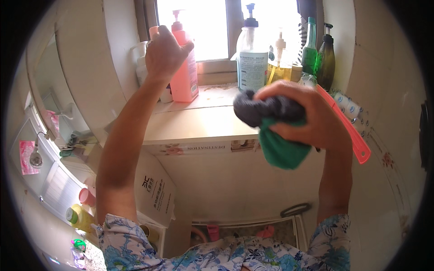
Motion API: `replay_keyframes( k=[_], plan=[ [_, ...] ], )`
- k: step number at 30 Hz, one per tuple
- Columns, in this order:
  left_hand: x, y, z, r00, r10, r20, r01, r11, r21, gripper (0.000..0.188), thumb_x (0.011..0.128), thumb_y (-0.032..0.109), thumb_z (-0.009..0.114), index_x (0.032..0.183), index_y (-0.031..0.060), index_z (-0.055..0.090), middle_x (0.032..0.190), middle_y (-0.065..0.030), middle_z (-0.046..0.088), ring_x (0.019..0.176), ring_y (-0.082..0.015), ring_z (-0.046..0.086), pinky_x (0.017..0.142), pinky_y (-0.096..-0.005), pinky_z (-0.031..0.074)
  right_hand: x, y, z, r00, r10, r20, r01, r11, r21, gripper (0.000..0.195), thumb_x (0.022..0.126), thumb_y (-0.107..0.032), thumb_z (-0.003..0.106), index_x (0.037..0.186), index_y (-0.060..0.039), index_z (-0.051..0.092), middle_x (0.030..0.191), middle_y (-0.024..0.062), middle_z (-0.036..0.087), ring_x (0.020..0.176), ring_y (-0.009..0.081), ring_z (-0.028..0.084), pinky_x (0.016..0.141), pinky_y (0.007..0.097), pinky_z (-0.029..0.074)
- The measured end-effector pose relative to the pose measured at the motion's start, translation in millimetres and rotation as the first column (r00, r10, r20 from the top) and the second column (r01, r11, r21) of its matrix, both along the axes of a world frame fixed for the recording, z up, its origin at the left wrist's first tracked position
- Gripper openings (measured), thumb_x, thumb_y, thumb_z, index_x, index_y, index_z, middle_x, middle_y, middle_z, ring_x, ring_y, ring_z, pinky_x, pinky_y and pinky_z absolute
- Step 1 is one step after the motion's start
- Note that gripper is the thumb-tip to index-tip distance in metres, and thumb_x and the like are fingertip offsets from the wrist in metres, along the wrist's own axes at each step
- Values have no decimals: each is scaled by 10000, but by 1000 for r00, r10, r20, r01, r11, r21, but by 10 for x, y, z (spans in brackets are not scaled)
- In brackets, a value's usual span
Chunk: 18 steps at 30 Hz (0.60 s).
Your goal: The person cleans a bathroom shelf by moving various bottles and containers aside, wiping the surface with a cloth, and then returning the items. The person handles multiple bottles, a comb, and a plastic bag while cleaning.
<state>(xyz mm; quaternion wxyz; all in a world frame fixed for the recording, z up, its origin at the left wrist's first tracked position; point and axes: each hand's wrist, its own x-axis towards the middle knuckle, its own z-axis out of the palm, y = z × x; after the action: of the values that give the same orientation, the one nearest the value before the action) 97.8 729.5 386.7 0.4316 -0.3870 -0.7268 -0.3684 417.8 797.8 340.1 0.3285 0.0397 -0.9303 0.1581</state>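
My left hand [166, 56] is at the upper part of a pink pump bottle [184, 78] on the windowsill, its thumb across the bottle's front. A second pink container [153, 31] shows just behind my fingers, partly hidden. My right hand [318, 115] holds a bunched cloth with a dark grey part [249, 108] and a green part [286, 150] hanging below. The cloth is raised in front of the sill [217, 95], where brownish stains show near the pink bottle.
On the sill's right stand a large pump bottle [252, 67] with a label, a yellow-liquid pump bottle [279, 67], a green bottle [309, 50] and a dark pump bottle [326, 61]. A red-pink long-handled tool [352, 139] leans beside my right wrist. Below left is a white box [156, 193].
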Motion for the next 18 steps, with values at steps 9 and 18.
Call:
replay_keyframes(
  k=[9,18],
  plan=[
    [54,-54,3,937,124,-327,-123,992,25,558,781,385,750,1165,66,501,1065,-152,535,992,-337,555,750,-441,547,-1234,374,91,898,-289,332,241,954,179,523,792,-371,713,1245,-124,624,1095,155,683,1006,292,650,912,378,510],
    [2,-95,-76,905,15,-425,19,997,77,717,810,396,728,1365,55,430,1116,-161,537,1027,-353,540,856,-445,504,-954,-218,63,910,84,406,-131,988,88,516,740,-294,720,1208,-96,629,1116,155,666,1022,304,635,898,381,496]
  ],
)
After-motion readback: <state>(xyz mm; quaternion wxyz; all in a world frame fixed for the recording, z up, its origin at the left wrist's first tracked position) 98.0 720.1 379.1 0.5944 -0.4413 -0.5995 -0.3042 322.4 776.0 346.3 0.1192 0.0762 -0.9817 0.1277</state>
